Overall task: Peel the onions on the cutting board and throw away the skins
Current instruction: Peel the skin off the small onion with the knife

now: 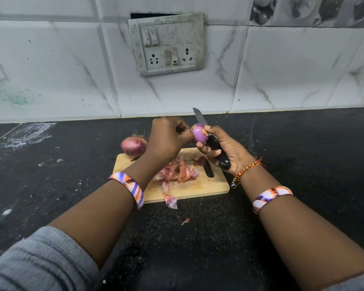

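Note:
A small, mostly peeled purple onion point(199, 134) is held in the air above the wooden cutting board point(208, 185). My left hand point(166, 139) pinches it from the left. My right hand point(223, 149) grips a black-handled knife point(215, 149), blade pointing up behind the onion, and its thumb and fingertips touch the onion too. An unpeeled red onion point(133, 146) rests at the board's far left corner. A pile of pink onion skins point(178, 171) lies on the board.
The board sits on a dark stone counter point(303, 154) against a tiled wall with a switch panel point(167, 44). One loose skin point(171, 201) hangs over the board's near edge; a small scrap point(185, 221) lies on the counter nearer me.

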